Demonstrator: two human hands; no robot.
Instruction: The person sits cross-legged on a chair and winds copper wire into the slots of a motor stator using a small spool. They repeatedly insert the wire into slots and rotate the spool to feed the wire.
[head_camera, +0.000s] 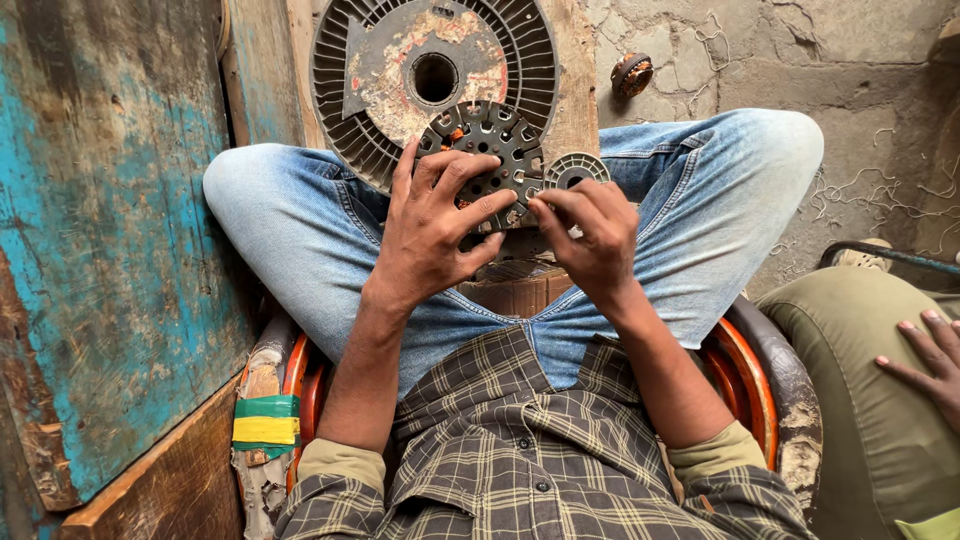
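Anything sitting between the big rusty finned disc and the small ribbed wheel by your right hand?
Yes: in the head view, the dark slotted ring, steadied by the left hand, lies between the finned disc and the ribbed wheel.

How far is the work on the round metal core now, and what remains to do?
Done: nothing finished shows; the core's slots look bare, with no winding visible. In hand: the left hand holds the core in the lap, while the right hand pinches at its lower edge. Left: the large ribbed cover and the small ribbed disc lie unattached behind.
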